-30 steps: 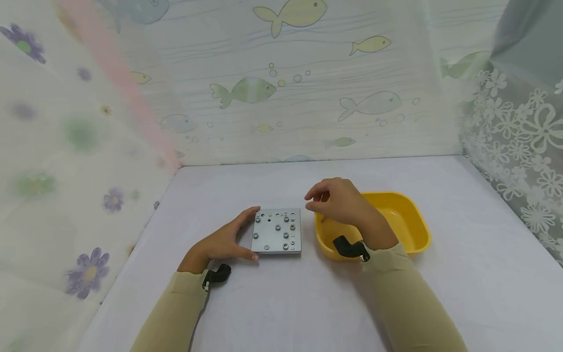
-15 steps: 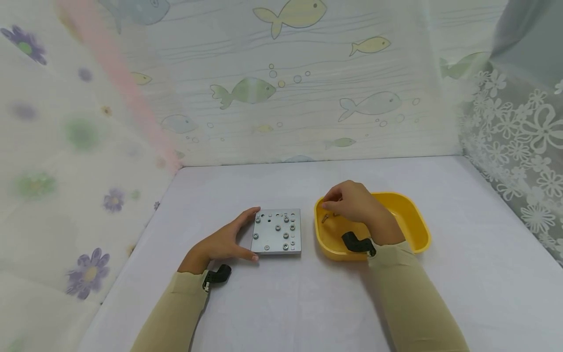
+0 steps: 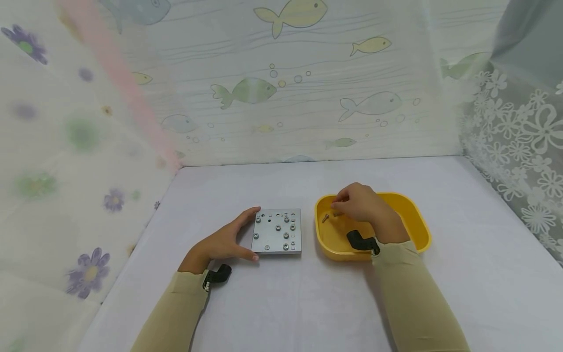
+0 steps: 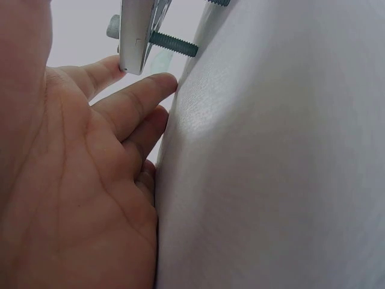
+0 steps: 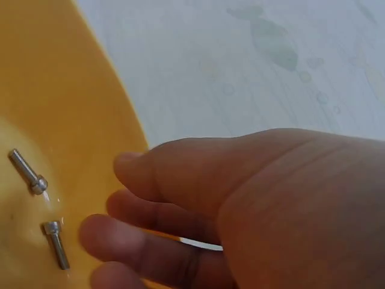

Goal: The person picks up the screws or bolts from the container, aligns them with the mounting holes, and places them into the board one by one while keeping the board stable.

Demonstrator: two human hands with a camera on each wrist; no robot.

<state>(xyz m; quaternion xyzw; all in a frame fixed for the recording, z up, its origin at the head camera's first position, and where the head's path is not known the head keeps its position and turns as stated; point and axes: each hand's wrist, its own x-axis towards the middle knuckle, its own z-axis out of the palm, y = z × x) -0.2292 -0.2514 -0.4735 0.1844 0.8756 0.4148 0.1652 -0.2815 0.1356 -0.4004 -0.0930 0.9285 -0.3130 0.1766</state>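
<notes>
A silver metal plate (image 3: 269,237) with holes and several socket-head screws lies on the white tabletop. My left hand (image 3: 222,242) spans its left side, thumb by the near corner and index finger at the far corner. In the left wrist view, the fingers are mostly straight, and a threaded screw shank (image 4: 174,44) sticks out beneath the plate. My right hand (image 3: 365,205) is over a yellow tray (image 3: 411,215), holding nothing visible. Its thumb and fingers are apart in the right wrist view, beside one screw (image 5: 27,170) and another screw (image 5: 56,244) on the tray floor.
The tray stands a short way right of the plate. A fish-patterned curtain (image 3: 308,117) hangs behind the table, a flowered sheet (image 3: 88,220) on the left and lace fabric (image 3: 528,142) on the right.
My right hand has moved right and slightly nearer, from the tray's left rim to over its inside, uncovering a screw. My left hand and the plate have stayed still.
</notes>
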